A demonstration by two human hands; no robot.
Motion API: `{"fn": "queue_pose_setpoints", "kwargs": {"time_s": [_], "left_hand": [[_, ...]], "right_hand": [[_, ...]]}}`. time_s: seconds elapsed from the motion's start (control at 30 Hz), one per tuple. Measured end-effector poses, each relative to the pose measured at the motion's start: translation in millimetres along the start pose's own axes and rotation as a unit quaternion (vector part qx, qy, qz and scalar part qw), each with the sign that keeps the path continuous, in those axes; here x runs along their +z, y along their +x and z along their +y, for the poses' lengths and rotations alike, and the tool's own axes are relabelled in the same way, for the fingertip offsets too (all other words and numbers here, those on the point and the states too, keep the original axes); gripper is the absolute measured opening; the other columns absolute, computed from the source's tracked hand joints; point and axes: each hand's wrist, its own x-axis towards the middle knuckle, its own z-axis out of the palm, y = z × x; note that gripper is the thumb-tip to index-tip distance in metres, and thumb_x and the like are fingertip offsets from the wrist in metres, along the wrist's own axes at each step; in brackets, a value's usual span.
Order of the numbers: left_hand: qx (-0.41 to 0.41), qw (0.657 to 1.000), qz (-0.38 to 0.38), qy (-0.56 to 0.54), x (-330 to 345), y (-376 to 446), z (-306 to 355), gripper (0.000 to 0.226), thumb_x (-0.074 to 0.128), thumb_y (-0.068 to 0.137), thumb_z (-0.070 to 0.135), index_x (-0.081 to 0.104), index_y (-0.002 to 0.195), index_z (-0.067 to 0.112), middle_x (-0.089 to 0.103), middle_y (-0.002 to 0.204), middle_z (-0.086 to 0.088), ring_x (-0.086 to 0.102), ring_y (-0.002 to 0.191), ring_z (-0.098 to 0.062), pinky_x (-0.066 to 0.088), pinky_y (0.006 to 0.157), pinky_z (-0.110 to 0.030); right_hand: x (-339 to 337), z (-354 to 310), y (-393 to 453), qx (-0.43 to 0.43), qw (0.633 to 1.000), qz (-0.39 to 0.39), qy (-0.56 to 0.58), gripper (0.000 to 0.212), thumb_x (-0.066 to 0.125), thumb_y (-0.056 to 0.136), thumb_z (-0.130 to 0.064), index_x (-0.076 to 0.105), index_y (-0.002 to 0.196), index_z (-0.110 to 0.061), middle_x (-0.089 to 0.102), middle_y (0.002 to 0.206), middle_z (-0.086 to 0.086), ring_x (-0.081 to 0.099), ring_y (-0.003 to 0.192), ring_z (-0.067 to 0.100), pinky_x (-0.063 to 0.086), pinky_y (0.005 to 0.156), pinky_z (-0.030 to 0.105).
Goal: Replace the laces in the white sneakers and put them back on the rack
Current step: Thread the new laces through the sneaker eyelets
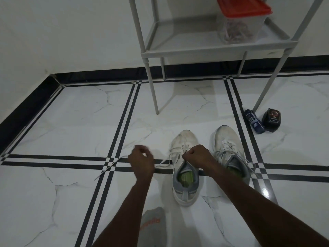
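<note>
Two white sneakers side by side on tiled floor, near rack. Left hand curled, pinching lace pulled out sideways. Right hand curled, gripping laces at left sneaker's tongue.

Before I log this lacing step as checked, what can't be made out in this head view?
- Upper rack: cut off by the top edge.
- Contents of the red-lidded box: blurred behind cloudy plastic.
- Lace end in the left hand: motion-blurred, hidden by curled fingers.
- Left sneaker eyelets: covered by the right hand.
- Labels on the two dark items: too small.
</note>
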Motion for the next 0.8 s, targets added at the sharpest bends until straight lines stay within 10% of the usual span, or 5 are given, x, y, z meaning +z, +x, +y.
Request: {"fn": "queue_pose_setpoints", "kwargs": {"time_s": [0.1,0.27,0.43,0.6,0.8], "left_hand": [[0.126,0.978,-0.168,-0.017,19.3,-15.1,12.5,0.003,0.069,0.085,0.02,0.072,0.084,0.019,0.071,0.086,0.009,0.063,0.085,-0.011,0.046,0.082,-0.037],[0.078,0.952,-0.296,0.01,34.4,-24.6,23.1,0.011,0.072,0.09,0.021,0.073,0.086,0.011,0.075,0.083,-0.004,0.07,0.078,-0.019,0.056,0.077,-0.033],[0.041,0.988,-0.131,0.072,33.7,-16.5,13.5,0.02,0.058,0.097,0.018,0.064,0.085,0.003,0.068,0.082,-0.01,0.065,0.079,-0.026,0.052,0.074,-0.038],[-0.184,0.961,0.064,0.198,-9.0,16.2,-3.0,0.026,0.056,0.094,0.018,0.061,0.113,0.001,0.062,0.116,-0.022,0.057,0.113,-0.044,0.047,0.093,-0.051],[0.137,0.972,-0.183,0.061,24.5,-17.7,5.1,0.02,0.069,0.082,0.036,0.068,0.097,0.022,0.064,0.101,0.004,0.055,0.099,-0.019,0.033,0.091,-0.035]], "right_hand": [[-1.0,-1.8,1.6,0.0,1.0,-0.025,0.002,0.029,0.074,0.079,-0.039,0.059,0.077,-0.014,0.059,0.074,0.003,0.059,0.072,0.018,0.052,0.066,0.029],[-0.7,-2.6,-0.6,0.024,0.997,-0.066,0.032,0.031,0.076,0.071,-0.041,0.056,0.068,-0.018,0.054,0.063,0.0,0.059,0.067,0.02,0.05,0.059,0.028],[3.4,3.5,-1.0,0.048,0.995,-0.042,0.08,0.019,0.072,0.064,-0.029,0.055,0.064,-0.019,0.056,0.066,0.001,0.062,0.069,0.023,0.053,0.063,0.032],[3.0,4.5,-2.0,0.05,0.995,-0.027,0.084,0.02,0.072,0.068,-0.029,0.055,0.068,-0.018,0.058,0.072,0.003,0.062,0.072,0.021,0.051,0.057,0.025],[3.9,2.5,-4.3,0.055,0.995,-0.025,0.084,0.031,0.073,0.065,-0.038,0.066,0.084,-0.014,0.068,0.086,0.006,0.07,0.084,0.023,0.061,0.071,0.034]]}}
